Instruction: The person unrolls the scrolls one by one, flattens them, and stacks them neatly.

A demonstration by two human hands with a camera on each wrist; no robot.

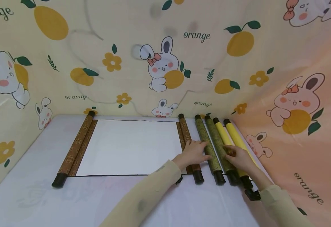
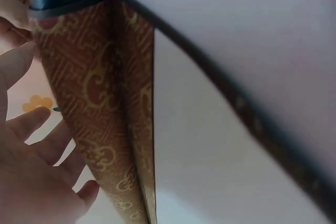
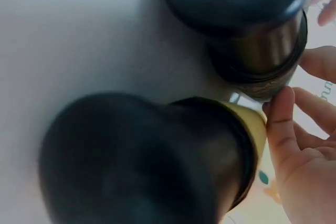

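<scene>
The left hand (image 1: 192, 154), fingers loosely spread, is at the left green roller (image 1: 214, 162); the right hand (image 1: 241, 160) meets the right green roller (image 1: 216, 135), pinching or not, I cannot tell. Best move these level and lightly, clear of the brown scroll (image 1: 131, 148) left and yellow rollers (image 1: 235, 132) right.

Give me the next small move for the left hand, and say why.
Probably curl the left hand round the left green roll: in the head view it reaches that roll without grasping it, while the right hand is at the right green roll. Both rolls might then be steadied.
</scene>
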